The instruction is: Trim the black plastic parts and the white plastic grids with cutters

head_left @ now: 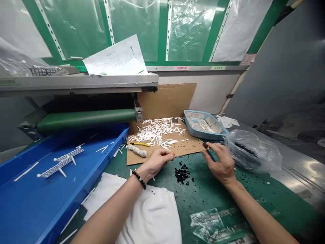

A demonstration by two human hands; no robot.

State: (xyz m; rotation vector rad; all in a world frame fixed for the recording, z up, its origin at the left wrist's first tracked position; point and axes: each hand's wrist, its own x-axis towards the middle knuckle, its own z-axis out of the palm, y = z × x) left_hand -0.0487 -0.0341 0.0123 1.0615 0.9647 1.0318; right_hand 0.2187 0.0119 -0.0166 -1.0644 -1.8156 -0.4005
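My left hand [158, 160] is closed in a pinch at the near edge of the cardboard sheet [188, 146]. What its fingertips hold, if anything, is hidden or too small to make out. To the right, my right hand [222, 164] grips a small tool with a dark handle [211, 156] and a thin tip pointing up and left. Its exact kind does not show. Between and just below the hands lies a pile of small shiny black pieces [182, 174] on the green tabletop [175, 210]. Many short white sticks [157, 131] are strewn over the cardboard.
At left is a blue tray [83, 189] with white plastic frames, under a green roller [86, 119]. A light-blue basket [208, 135] and a clear bag of black pieces [254, 156] stand right. White cloth [152, 217] and yellow-handled tool [141, 144] lie near my left hand.
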